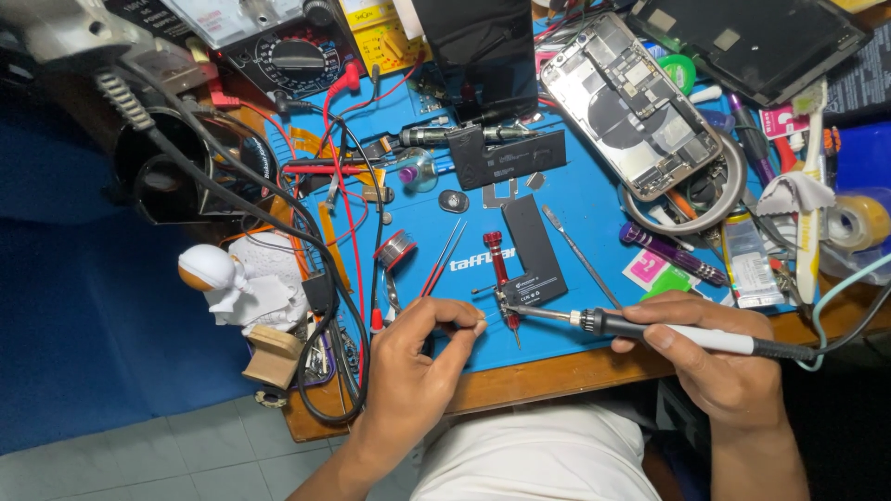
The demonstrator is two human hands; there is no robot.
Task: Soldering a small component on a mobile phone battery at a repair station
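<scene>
The person's right hand [719, 357] grips a soldering iron [650, 329] like a pen, fingers clenched round its white-and-black handle; the thin metal tip runs left and meets the near-left corner of a black battery [531, 250] lying on the blue work mat [594, 199]. The left hand [418, 357] rests at the near edge of the mat, thumb and forefinger pinched together just left of the tip; whether something thin is held between them cannot be told. A red-handled screwdriver [499, 274] lies just beside the battery's left edge; a spool of solder wire [396, 249] sits further left, with red tweezers [444, 260] between them. A metal spudger [580, 255] lies to the right of the battery. Far right, an opened phone [631, 102] rests on a round metal dish [733, 190]; a multimeter [297, 56] stands at the far left.
</scene>
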